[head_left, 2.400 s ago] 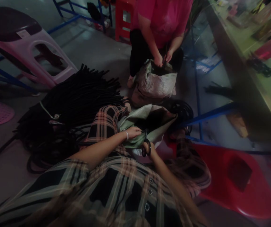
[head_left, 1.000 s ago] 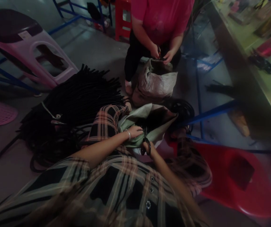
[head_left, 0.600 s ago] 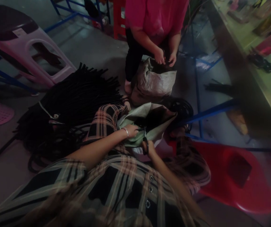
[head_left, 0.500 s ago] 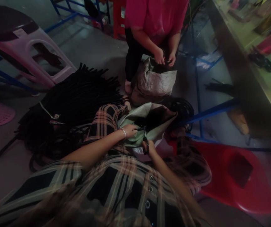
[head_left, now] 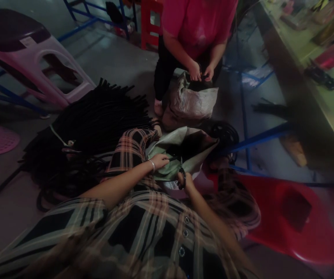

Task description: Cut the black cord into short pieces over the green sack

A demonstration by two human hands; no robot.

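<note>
My left hand (head_left: 159, 160), with a silver bangle at the wrist, is closed on the end of a thin black strip (head_left: 173, 158). That strip points right, over the mouth of an open pale-green sack (head_left: 167, 173) between my knees. In my right hand (head_left: 187, 181) is a pair of scissors (head_left: 182, 176) with dark handles, my fingers in the loops. Its blades point up and away from me, beside the strip's far end; whether they touch it I cannot tell. Dark contents inside the sack are too dim to make out.
A tied bundle of long black strips (head_left: 97, 116) lies left of my leg. Across from me a person in a pink shirt (head_left: 198, 23) works over another sack (head_left: 197, 102). A pink stool (head_left: 64, 64) stands left, a red plastic seat (head_left: 271, 217) right, near a blue-framed table (head_left: 309, 77).
The scissors and my right hand have shifted slightly right. My left hand stays nearly in place with the black strip. The other person's hands have moved a little.
</note>
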